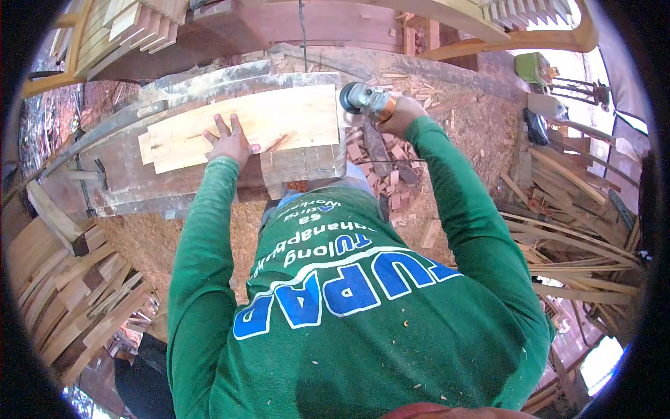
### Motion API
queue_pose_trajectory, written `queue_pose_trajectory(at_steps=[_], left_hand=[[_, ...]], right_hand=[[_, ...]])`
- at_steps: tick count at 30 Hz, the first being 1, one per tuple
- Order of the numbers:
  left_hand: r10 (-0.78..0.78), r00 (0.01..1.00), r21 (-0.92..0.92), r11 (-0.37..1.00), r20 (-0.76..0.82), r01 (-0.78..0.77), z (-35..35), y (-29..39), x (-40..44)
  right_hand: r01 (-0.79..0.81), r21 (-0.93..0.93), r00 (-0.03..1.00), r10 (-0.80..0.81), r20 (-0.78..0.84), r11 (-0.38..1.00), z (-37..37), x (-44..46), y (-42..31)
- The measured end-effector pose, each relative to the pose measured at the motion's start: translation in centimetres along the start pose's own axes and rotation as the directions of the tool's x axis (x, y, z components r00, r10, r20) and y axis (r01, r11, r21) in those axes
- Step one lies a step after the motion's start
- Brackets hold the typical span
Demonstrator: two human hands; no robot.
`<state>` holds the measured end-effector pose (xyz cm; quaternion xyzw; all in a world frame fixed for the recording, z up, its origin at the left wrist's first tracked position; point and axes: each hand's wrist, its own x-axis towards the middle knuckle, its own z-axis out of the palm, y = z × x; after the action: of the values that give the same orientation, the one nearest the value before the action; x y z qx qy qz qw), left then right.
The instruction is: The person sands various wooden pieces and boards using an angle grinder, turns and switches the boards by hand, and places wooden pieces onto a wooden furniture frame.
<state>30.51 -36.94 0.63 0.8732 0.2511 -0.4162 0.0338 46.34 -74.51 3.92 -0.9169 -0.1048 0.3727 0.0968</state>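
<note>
A pale wooden board (293,115) with a gently curved upper edge lies flat on the worn workbench (209,192). My left hand (230,145) presses down on it left of the middle, fingers spread. Past the board's right end, my right hand (405,117) is wrapped round an angle grinder (370,99). The grinder's dark round head faces the board's end; whether it touches the wood I cannot tell. Part of another pale piece (145,148) shows from under the board's left end.
Wood offcuts (394,178) and sawdust cover the floor right of the bench. Long strips (579,244) are heaped at the right, and stacked curved pieces (77,293) stand at the lower left. A green container (532,68) sits at the upper right. A dark cord (303,35) hangs behind the bench.
</note>
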Motion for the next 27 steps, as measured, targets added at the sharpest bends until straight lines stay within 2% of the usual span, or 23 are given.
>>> queue_pose_trajectory(at_steps=[1, 4, 8, 10, 11, 13, 15, 17, 19, 22, 25, 27], left_hand=[[0.002, 1.0, -0.001, 1.0, -0.005, -0.002, 0.3, -0.1, 0.0], [0.013, 1.0, -0.014, 1.0, -0.012, -0.013, 0.8, -0.5, 0.6], [0.022, 1.0, -0.02, 1.0, -0.019, -0.022, 1.1, -0.2, 1.0], [0.017, 0.999, -0.028, 0.999, -0.038, -0.018, 1.5, -0.4, 1.3], [0.026, 0.999, -0.012, 1.0, -0.04, -0.026, 1.2, -0.6, 1.1], [0.09, 0.99, 0.02, 0.996, -0.106, -0.088, -1.0, -0.4, -0.6], [0.208, 0.965, 0.11, 0.975, -0.157, -0.192, -3.4, -1.1, -1.2], [0.332, 0.934, 0.238, 0.925, -0.13, -0.296, -5.1, -1.2, 0.6], [0.357, 0.929, 0.267, 0.908, -0.093, -0.323, -5.5, -1.0, 2.7], [0.373, 0.923, 0.337, 0.885, -0.096, -0.322, -5.7, 0.3, 3.2], [0.365, 0.906, 0.319, 0.903, -0.215, -0.288, -5.2, -0.2, 2.5], [0.379, 0.833, 0.31, 0.913, -0.403, -0.265, -3.6, -1.0, 0.3]], right_hand=[[0.028, -0.013, 1.0, -0.028, -0.006, 1.0, 0.7, -0.4, 0.1], [0.032, 0.102, 0.999, -0.034, 0.024, 0.994, 1.5, -2.3, -0.1], [0.002, 0.024, 1.0, -0.002, -0.004, 1.0, 3.4, -4.4, 0.9], [0.051, -0.013, 0.999, -0.051, -0.016, 0.999, 5.1, -5.1, 0.8], [0.116, -0.092, 0.992, -0.11, 0.065, 0.989, 5.0, -6.4, 0.5], [-0.045, 0.102, 0.999, 0.044, 0.02, 0.994, 5.8, -10.3, -0.3], [0.09, 0.189, 0.994, -0.078, -0.071, 0.978, 10.9, -11.6, 3.3], [-0.071, 0.524, 0.989, 0.127, -0.072, 0.849, 13.6, -16.0, 5.5], [-0.096, 0.619, 0.944, 0.268, -0.191, 0.78, 18.3, -19.0, 9.7], [-0.383, 0.442, 0.835, 0.508, -0.21, 0.811, 17.8, -25.1, 9.4], [-0.394, 0.674, 0.734, 0.655, -0.178, 0.625, 20.6, -28.7, 11.1], [-0.342, 0.704, 0.694, 0.672, -0.257, 0.623, 22.1, -30.1, 11.4]])
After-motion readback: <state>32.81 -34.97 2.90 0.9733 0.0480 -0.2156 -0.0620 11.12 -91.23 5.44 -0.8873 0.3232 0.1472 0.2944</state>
